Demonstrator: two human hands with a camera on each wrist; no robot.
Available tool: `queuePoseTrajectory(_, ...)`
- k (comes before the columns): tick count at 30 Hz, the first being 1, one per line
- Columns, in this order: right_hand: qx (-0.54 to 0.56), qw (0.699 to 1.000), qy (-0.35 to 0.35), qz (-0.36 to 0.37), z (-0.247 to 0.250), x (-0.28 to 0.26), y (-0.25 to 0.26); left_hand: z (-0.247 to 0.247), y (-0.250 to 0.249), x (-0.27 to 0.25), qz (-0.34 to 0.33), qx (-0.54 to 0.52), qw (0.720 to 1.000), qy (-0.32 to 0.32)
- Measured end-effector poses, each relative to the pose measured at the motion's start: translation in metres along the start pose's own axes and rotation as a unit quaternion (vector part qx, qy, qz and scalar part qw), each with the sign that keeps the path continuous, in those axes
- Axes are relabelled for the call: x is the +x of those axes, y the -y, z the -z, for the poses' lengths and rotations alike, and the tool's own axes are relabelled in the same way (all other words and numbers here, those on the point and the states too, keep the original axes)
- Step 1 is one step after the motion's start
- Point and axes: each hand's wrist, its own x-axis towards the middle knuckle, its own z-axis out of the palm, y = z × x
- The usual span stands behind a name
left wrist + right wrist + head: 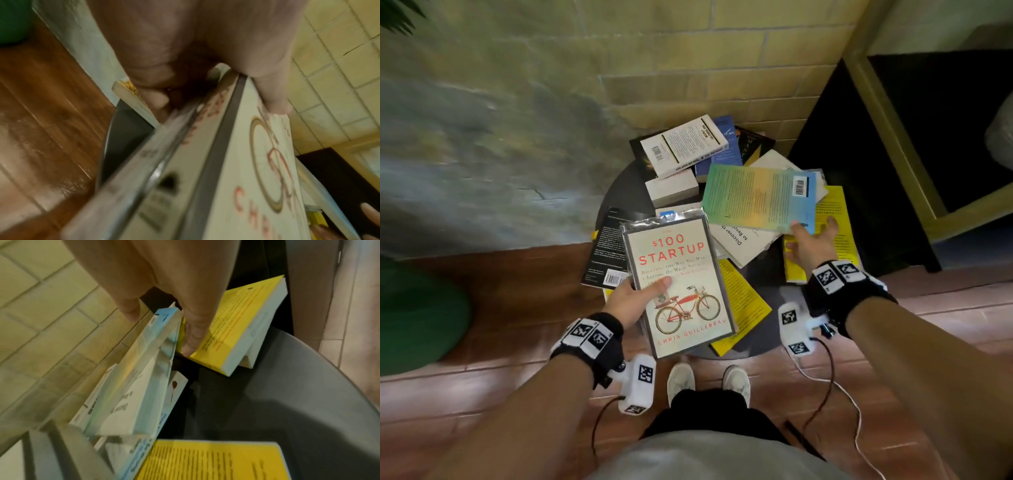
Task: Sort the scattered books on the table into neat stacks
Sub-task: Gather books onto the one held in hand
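Yellow book (834, 219) partly hidden under right hand (812, 244); grip on gradient book (758, 195) unclear

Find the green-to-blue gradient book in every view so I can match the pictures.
Head: the gradient book lies right of centre on the pile, back cover up, right hand at its near corner.
Left wrist: not in it.
Right wrist: left of centre, its edge between thumb and fingers.
Shared landmark: the yellow book under that hand.

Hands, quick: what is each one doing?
Left hand: holds the $100 Startup book.
Right hand: pinches the green-blue book at its corner.
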Motion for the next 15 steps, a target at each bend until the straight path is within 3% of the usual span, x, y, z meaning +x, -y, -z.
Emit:
queuePoseTrajectory(5,-0.007,0.999,-0.019,-0.035,-0.003,0.027,0.01,0.003,0.001,0.002,0.035,0.004,0.999,0.004)
queuePoseTrajectory(9,0.037,0.996,0.022,-0.074,-0.005,0.028,0.024,0.007,0.012,0.001,0.06,-0.021,0.998,0.008)
queuePoseTrajectory(11,0.065,0.997,0.035,-0.034,-0.007,0.022,0.034,0.008,0.013,-0.003,0.062,-0.021,0.998,0.016)
queuePoseTrajectory(15,-0.005,0.99,0.061,0.123,-0.015,0.008,0.053,0.013,0.011,-0.007,0.056,-0.016,0.998,0.022)
